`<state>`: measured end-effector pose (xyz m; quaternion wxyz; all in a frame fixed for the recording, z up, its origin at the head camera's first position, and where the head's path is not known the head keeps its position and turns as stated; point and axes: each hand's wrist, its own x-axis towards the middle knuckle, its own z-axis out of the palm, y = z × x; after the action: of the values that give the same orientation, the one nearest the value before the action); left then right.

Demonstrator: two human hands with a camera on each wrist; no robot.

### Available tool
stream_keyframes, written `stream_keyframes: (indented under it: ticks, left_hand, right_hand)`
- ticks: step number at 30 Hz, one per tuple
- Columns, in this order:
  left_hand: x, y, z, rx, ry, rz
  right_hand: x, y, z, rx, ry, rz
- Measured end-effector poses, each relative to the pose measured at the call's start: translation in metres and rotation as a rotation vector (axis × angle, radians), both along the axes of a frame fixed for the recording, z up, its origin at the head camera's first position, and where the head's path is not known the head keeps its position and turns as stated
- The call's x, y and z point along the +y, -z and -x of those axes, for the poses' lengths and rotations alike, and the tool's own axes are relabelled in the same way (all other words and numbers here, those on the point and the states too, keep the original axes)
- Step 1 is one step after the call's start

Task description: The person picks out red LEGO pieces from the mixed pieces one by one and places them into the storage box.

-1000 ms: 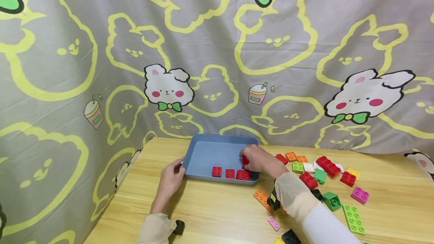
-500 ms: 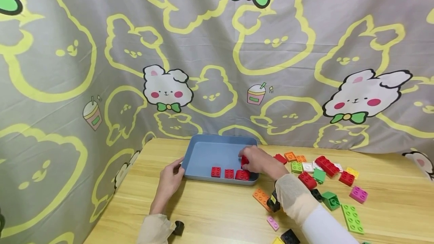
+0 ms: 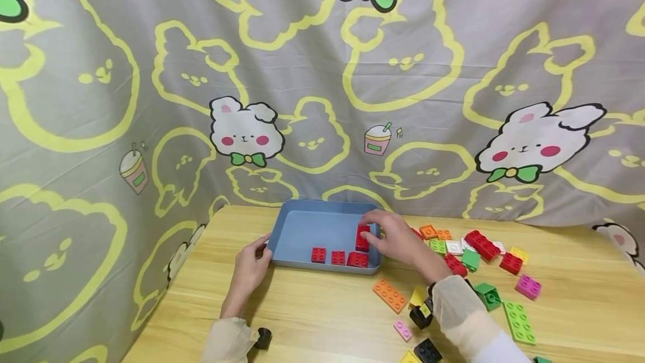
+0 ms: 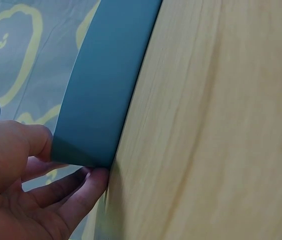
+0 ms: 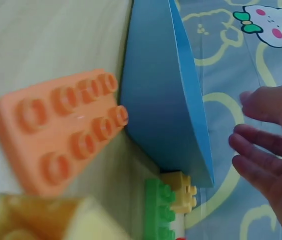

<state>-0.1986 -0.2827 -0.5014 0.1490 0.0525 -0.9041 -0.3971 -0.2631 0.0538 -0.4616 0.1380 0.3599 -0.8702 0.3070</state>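
Observation:
My left hand grips the front left corner of a blue tray. In the left wrist view the thumb of that hand lies at the rim, with fingertips low against the tray wall. Inside the tray's right end lies a long red toy brick. Over it is my right hand, thumb and fingers spread apart. The right wrist view has this hand above the tray's rim, holding nothing. Along the front wall sit two small red bricks and a rounded red brick.
Several loose bricks lie right of the tray, among them a red brick, a dark green one and a lime plate. An orange brick lies just before the tray. A patterned curtain hangs behind the table.
My right hand has let go of the long red brick, its fingers opening and the hand shifting slightly right. The brick now shows in the tray. My left hand keeps its hold.

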Motion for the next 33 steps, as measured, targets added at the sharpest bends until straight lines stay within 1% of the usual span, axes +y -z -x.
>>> stream_keyframes:
  ticks: [2, 5, 9, 13, 18, 21, 25, 28, 33]
  left_hand:
    - [0.001, 0.0, 0.0, 0.002, 0.0, 0.0]
    - [0.002, -0.001, 0.001, -0.002, 0.006, 0.0]
    - [0.003, -0.002, 0.002, 0.003, 0.009, 0.003]
    - [0.004, -0.002, 0.004, 0.004, 0.009, 0.002]
    - [0.004, 0.0, 0.004, -0.016, 0.015, -0.005]
    - [0.005, 0.001, 0.002, -0.014, 0.023, -0.01]
    - [0.004, 0.0, 0.001, -0.006, 0.014, -0.009]
    - [0.001, -0.001, 0.0, -0.009, 0.007, -0.007]
    - [0.0, -0.001, -0.002, -0.022, 0.018, -0.006]
  right_hand:
    - [0.006, 0.001, -0.004, 0.008, 0.001, 0.043]
    - [0.016, 0.002, -0.012, 0.024, 0.036, 0.064]
    - [0.03, 0.001, -0.023, 0.011, 0.088, 0.065]
    - [0.041, -0.004, -0.033, -0.012, 0.133, 0.067]
    - [0.057, -0.011, -0.045, -0.013, 0.19, 0.064]
    - [0.066, -0.012, -0.052, 0.011, 0.207, 0.07]
    - [0.073, -0.015, -0.054, 0.024, 0.218, 0.084]
    - [0.08, -0.017, -0.054, -0.005, 0.248, 0.088]
    - [0.097, -0.015, -0.056, -0.033, 0.312, 0.063]
